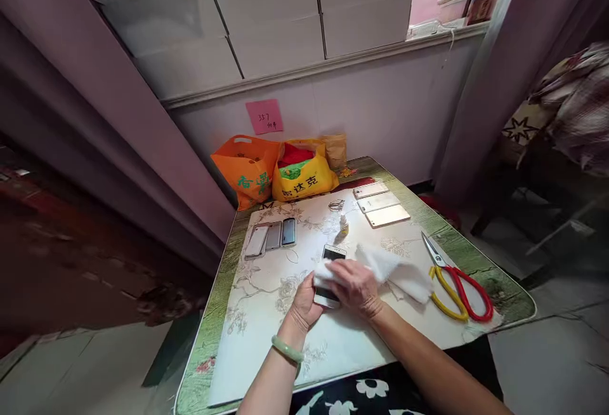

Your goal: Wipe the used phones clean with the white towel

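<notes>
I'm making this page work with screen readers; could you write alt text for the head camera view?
Two bare hands hold a white cloth against a white phone on a floral-covered table. Around them lie more phones, a small bottle and red-and-yellow scissors.

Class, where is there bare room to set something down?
On the flowered cream tablecloth: broadly, between the grey-blue rectangles and green bangle; less, between the gold phones and red and yellow scissors. Crowded: centre, with left hand, right hand, white phone, white cloth.
</notes>
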Available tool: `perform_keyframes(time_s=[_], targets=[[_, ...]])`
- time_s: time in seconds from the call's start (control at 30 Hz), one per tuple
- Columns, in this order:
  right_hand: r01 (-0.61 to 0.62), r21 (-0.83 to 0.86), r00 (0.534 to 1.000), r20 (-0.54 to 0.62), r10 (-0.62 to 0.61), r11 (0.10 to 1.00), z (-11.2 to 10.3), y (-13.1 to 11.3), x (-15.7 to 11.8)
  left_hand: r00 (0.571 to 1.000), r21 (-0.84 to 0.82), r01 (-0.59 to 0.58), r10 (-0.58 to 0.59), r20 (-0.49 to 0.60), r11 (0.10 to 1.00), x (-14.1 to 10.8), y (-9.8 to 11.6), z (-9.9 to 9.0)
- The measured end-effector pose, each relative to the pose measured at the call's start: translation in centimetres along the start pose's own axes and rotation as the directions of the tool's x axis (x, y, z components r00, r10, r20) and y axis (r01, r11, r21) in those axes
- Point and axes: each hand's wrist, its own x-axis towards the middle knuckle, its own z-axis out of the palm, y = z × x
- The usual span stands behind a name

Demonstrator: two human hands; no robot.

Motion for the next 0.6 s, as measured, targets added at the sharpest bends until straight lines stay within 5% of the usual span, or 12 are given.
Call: perform_keyframes(time_s=[0.13,0.4,0.5,0.6], targets=[[-0.329,-0.022,0.926,-0.203,0.318,0.944,0.1,0.8,0.6,0.999,0.035,-0.008,0.007,0.041,0.999,0.1,0.0,0.5],[-0.411,0.199,0.869,-0.209,0.448,0.890,-0.6,0.4,0.4,0.999,0.005,-0.014,0.014,0.029,1.000,0.1,0.2,0.6],[-0.447,0.388,0.886,0.072,0.457,0.806,-3.8,-2.4,1.8,1.000,-0.010,-0.018,0.018,-0.013,1.000,0.2,0.3,0.2],[-0.649,0.625,0.760,0.548,0.349,0.434,-8.4,-6.5,4.2,0.996,0.025,-0.028,0.029,-0.079,0.999,0.0,0.2,-0.7]])
